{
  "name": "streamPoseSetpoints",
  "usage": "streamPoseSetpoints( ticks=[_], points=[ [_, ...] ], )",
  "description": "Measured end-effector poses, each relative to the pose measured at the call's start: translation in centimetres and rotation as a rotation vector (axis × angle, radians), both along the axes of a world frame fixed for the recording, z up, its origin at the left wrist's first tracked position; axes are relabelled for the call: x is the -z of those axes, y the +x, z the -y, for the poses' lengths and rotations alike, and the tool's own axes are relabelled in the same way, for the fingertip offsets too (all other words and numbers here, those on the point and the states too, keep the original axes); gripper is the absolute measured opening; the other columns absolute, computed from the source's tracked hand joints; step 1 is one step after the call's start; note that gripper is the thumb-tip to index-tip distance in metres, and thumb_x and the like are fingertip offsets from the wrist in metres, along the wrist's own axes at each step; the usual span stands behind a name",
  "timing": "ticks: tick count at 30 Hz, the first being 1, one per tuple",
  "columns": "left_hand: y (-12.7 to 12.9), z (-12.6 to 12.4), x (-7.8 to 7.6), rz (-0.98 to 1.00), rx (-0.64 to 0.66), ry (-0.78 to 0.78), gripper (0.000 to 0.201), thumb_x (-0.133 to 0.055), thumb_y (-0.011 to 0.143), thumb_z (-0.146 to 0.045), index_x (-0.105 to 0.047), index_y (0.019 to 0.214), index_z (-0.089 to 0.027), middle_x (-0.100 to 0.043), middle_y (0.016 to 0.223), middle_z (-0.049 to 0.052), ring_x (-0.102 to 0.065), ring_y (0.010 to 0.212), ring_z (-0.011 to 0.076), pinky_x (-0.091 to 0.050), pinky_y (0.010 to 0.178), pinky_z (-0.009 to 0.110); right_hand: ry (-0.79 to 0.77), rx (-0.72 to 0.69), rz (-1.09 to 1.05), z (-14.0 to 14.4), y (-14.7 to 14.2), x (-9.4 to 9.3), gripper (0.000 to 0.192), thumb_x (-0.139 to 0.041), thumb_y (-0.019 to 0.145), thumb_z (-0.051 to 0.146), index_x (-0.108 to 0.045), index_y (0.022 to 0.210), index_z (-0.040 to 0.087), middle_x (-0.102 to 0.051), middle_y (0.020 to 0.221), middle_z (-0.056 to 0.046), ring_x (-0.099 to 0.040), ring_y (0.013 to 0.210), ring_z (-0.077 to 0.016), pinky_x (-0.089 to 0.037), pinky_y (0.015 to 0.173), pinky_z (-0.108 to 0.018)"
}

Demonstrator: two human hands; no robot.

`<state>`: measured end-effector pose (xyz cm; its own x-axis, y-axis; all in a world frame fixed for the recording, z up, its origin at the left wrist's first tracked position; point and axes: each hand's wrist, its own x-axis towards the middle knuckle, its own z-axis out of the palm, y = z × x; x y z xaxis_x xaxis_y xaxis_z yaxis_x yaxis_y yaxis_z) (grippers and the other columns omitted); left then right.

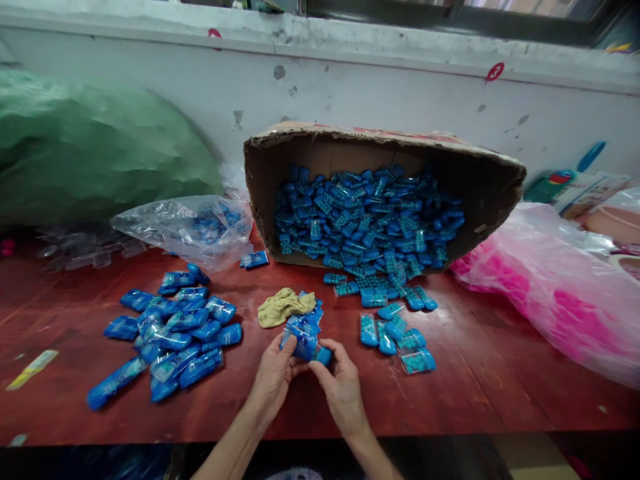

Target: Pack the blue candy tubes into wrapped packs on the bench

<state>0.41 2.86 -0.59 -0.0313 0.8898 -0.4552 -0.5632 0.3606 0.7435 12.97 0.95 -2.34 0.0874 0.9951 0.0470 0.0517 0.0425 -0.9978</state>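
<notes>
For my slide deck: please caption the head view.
Left hand holds a blue wrapper, right hand a blue packet, facing an open carton.

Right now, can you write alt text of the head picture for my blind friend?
A person's left hand holds a blue wrapper while the right hand holds a small blue case at the wrapper's edge, over a red table. Blue packets are piled on the left; behind, a cardboard box on its side holds many blue cases.

A glossy blue printed wrapper (303,343) is held up; at its lower right, a small blue case (324,357) is gripped, whether inside or beside cannot be told.
</notes>
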Motion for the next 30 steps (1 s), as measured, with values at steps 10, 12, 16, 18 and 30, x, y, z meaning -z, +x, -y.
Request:
streamPoseSetpoints(
  ticks=[10, 12, 16, 18, 30],
  points=[
    [-0.8, 0.3, 0.0, 0.088, 0.106, -0.076, 0.021, -0.065, 0.070, -0.030, -0.059, 0.079, -0.013, -0.067, 0.068, 0.003, -0.062, 0.060, 0.0140, -0.051, 0.059, 0.026, -0.249, -0.272, -0.239, 0.1, 0.6, -0.8, 0.032, -0.055, 0.077, 0.030, -0.059, 0.107, 0.019, -0.059, 0.079, -0.002, -0.054, 0.057, -0.0111, -0.048, 0.048, -0.022],
    [-0.8, 0.4, -0.5, 0.107, 0.151, -0.044, 0.022, -0.065, 0.070, -0.028, -0.060, 0.086, -0.013, -0.068, 0.072, 0.004, -0.063, 0.063, 0.0140, -0.051, 0.062, 0.026, -0.204, -0.228, -0.212, -0.1, 0.7, -0.9, 0.030, -0.055, 0.077, 0.028, -0.059, 0.105, 0.020, -0.058, 0.078, -0.001, -0.054, 0.060, -0.0117, -0.049, 0.053, -0.023],
    [-1.3, 0.4, -1.0, 0.227, 0.308, -0.021, 0.025, -0.062, 0.073, -0.021, -0.061, 0.097, -0.013, -0.069, 0.086, 0.008, -0.064, 0.081, 0.0176, -0.049, 0.073, 0.027, 0.024, -0.256, -0.093, -0.2, 1.1, -1.6, 0.037, -0.060, 0.073, 0.018, -0.059, 0.108, 0.027, -0.057, 0.091, 0.000, -0.054, 0.084, -0.0152, -0.045, 0.080, -0.028],
    [-1.8, 0.3, -0.9, 0.277, 0.378, 0.003, 0.025, -0.059, 0.075, -0.019, -0.061, 0.099, -0.013, -0.069, 0.092, 0.011, -0.063, 0.087, 0.0196, -0.048, 0.076, 0.029, 0.066, -0.298, -0.063, -0.4, 1.6, -1.8, 0.044, -0.063, 0.070, 0.016, -0.056, 0.112, 0.030, -0.054, 0.096, 0.000, -0.053, 0.091, -0.0157, -0.042, 0.086, -0.029],
    [0.0, 0.7, -0.1, 0.275, 0.290, -0.028, 0.020, -0.065, 0.070, -0.024, -0.065, 0.087, -0.013, -0.070, 0.080, 0.008, -0.064, 0.075, 0.0169, -0.050, 0.067, 0.025, -0.033, -0.487, -0.204, -1.0, 2.5, -0.7, 0.053, -0.064, 0.070, 0.017, -0.052, 0.119, 0.030, -0.055, 0.114, -0.001, -0.052, 0.103, -0.0197, -0.042, 0.090, -0.033]
  ],
)
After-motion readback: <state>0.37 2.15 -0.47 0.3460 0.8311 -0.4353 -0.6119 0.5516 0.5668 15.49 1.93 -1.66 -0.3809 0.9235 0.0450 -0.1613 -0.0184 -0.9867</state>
